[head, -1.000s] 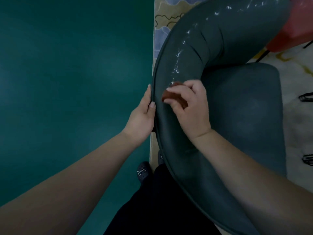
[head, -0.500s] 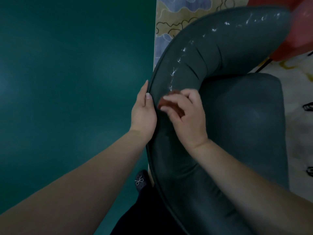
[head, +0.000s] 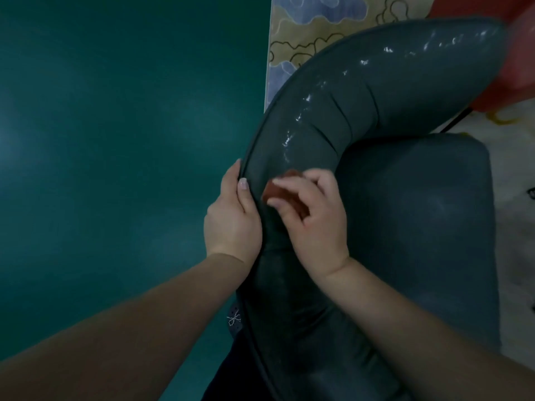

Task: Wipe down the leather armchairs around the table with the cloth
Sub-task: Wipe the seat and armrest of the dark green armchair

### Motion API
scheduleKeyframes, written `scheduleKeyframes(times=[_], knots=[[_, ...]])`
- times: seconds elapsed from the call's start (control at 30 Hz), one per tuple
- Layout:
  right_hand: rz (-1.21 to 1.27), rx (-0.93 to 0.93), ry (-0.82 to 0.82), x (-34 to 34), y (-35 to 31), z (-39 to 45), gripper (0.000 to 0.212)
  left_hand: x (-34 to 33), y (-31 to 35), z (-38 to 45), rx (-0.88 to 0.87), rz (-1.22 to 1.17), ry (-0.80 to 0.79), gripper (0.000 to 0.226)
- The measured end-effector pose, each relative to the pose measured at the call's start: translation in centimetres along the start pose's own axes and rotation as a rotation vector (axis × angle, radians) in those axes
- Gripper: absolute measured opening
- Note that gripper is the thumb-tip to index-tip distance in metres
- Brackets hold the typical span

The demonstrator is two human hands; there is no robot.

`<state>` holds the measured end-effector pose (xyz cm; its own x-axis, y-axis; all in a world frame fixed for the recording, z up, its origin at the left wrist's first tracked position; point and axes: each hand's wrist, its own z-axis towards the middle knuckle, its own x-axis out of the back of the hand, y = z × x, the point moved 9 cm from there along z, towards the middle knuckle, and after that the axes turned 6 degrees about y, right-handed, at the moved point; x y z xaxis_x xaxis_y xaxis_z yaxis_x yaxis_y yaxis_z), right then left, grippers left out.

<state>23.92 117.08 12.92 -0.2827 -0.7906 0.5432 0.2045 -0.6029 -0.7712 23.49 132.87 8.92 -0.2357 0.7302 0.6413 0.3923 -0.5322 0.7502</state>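
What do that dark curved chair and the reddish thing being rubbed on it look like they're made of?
The armchair looks like smooth leather or faux leather: glossy highlights and creases along its curved back. The cloth in the right hand seems soft, bunched fabric, though it is mostly hidden and blurred.

Armchair (head: 405, 227) dark grey-blue leather with white glossy glints along its curved back. Cloth (head: 285, 192) on that back reddish-brown. Floor (head: 115, 140) left of armchair plain dark teal. Rug (head: 304, 27) beyond armchair beige with blue cloud shapes and dark squiggly outlines. Red chair (head: 518, 62) at armchair's far right end. Shoe (head: 234, 318) below armchair's edge dark, white bow pattern.
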Motion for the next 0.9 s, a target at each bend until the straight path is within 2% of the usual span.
scheduleKeyframes(times=[0.1,0.27,0.37,0.5,0.6,0.7,0.8,0.9], knots=[[-0.009,0.045,-0.054,-0.6,0.0,1.3,0.024,-0.1,0.7,-0.1,-0.025,0.074,-0.013,0.042],[-0.105,-0.027,0.055,-1.8,1.2,7.2,0.019,-0.3,1.3,-0.3,-0.062,0.165,-0.012,0.047],[-0.031,-0.04,0.045,-1.0,1.2,4.7,0.023,-0.2,1.3,-0.3,-0.062,0.168,-0.009,0.045],[0.007,0.043,-0.022,-0.7,0.6,1.8,0.025,-0.3,1.3,-0.1,-0.075,0.156,0.002,0.043],[-0.103,0.069,0.018,-1.6,0.7,5.9,0.021,-0.1,1.2,-0.2,-0.084,0.151,0.012,0.041],[-0.175,0.013,0.083,-1.9,1.4,9.4,0.02,0.0,1.2,-0.3,-0.087,0.149,0.014,0.041],[-0.122,0.019,0.084,-1.2,1.0,6.4,0.022,0.0,1.3,-0.3,-0.096,0.141,0.009,0.045],[-0.053,0.067,-0.014,-0.9,0.2,2.9,0.024,0.1,1.5,-0.3,-0.101,0.132,0.006,0.053]])
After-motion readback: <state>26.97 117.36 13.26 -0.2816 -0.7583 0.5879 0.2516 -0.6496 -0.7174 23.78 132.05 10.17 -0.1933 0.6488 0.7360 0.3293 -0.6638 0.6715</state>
